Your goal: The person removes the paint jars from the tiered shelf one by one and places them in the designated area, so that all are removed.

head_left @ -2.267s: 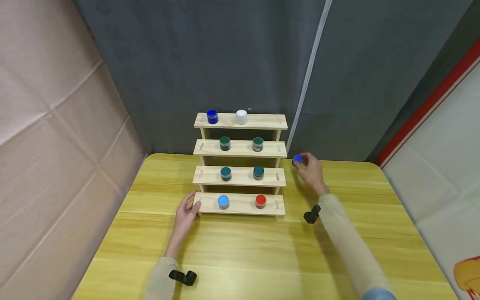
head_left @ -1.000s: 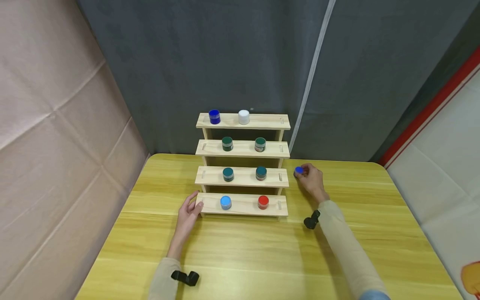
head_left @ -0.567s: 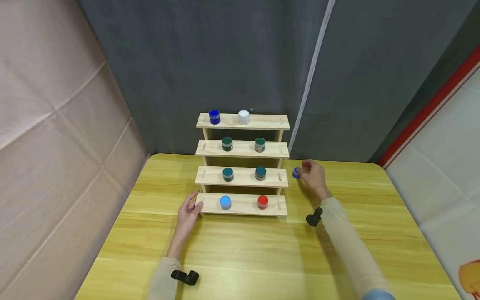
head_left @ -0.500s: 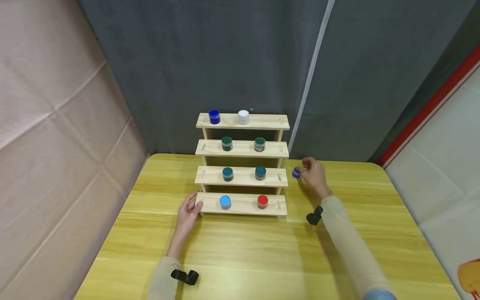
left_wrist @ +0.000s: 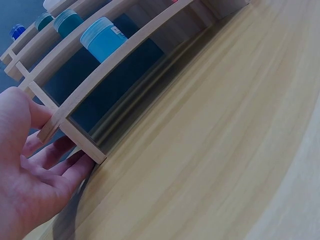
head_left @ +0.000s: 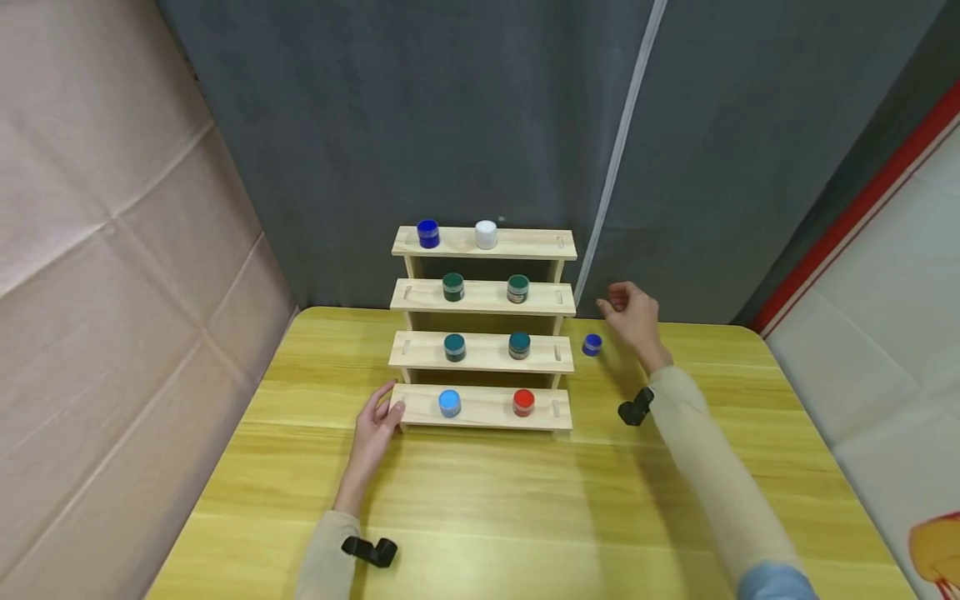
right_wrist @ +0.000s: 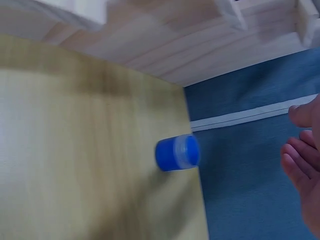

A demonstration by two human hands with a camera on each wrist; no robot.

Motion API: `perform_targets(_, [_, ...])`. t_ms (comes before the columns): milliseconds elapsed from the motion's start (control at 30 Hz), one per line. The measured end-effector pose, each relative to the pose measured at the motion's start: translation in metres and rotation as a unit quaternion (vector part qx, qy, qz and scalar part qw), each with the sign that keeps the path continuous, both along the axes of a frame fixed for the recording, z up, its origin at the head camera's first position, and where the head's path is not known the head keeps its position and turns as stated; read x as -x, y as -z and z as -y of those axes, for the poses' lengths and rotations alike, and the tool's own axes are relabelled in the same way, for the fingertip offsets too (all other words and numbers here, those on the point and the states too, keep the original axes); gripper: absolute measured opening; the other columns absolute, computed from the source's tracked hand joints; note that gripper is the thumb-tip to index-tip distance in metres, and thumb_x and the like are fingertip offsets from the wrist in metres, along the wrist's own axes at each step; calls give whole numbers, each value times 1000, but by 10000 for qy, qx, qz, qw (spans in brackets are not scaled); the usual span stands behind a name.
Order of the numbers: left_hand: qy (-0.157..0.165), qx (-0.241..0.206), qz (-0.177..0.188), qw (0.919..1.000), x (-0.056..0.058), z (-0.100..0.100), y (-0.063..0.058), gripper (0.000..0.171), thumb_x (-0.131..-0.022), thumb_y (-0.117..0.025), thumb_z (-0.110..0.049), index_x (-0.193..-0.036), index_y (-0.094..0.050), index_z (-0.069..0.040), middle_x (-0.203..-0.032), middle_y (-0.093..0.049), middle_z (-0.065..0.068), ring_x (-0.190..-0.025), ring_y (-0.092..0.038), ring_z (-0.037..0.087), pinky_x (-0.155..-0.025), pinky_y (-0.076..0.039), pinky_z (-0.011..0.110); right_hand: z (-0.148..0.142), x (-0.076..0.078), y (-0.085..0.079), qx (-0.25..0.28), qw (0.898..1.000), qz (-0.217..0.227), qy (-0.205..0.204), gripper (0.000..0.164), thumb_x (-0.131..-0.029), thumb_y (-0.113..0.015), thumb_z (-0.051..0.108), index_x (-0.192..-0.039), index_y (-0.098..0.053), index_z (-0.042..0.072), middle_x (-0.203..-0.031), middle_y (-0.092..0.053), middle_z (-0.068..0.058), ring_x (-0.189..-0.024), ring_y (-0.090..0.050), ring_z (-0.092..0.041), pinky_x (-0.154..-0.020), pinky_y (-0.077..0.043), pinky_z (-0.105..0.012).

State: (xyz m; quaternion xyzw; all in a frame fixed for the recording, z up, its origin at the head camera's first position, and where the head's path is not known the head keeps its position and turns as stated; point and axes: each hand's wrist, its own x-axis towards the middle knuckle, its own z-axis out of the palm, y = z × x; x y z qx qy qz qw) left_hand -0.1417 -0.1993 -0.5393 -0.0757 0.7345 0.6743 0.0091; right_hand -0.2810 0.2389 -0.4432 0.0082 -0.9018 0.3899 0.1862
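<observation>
A four-tier wooden display stand (head_left: 483, 414) rises in steps on the table. My left hand (head_left: 372, 429) grips the left end of its lowest tier, thumb on top and fingers against the side support (left_wrist: 82, 140). To the right of the stand a small blue paint jar (head_left: 592, 345) sits upright on the table. Above and to the right of that jar is my right hand (head_left: 633, 321), apart from it, fingers loosely bent around nothing. The lowest tier bears a light blue paint jar (head_left: 450, 404) and a red paint jar (head_left: 523, 402).
Two dark green jars (head_left: 453, 287) stand on the third tier, two teal jars (head_left: 454, 347) on the second. The top tier holds a dark blue jar (head_left: 428, 234) and a white jar (head_left: 486, 235). Behind the yellow wooden table (head_left: 480, 508) hangs a grey curtain (head_left: 450, 108).
My right hand lowered the blue jar to the table beside the stand, let go of it, and moved up and away. The left hand keeps its grip on the stand.
</observation>
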Motion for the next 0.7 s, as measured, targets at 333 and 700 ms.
perform_targets(333, [8, -89, 20, 10000, -1, 0, -1, 53, -105, -56, -15, -155, -40, -14, -142, -58, 24, -97, -66, 0, -88, -50, 16, 1, 8, -23, 80, 9996, -225, 160, 35, -95, -68, 15, -120, -64, -9, -113, -70, -26, -100, -68, -38, -90, -54, -46])
perform_targets(700, [-13, -75, 13, 10000, -1, 0, 0, 52, -105, -56, -15, -155, -41, -14, -140, -59, 25, -94, -65, 2, -86, -51, 16, 5, 13, -46, -47, 9985, -534, 73, 35, -99, -62, 20, -120, -63, -8, -112, -69, -26, -100, -66, -39, -91, -53, -50])
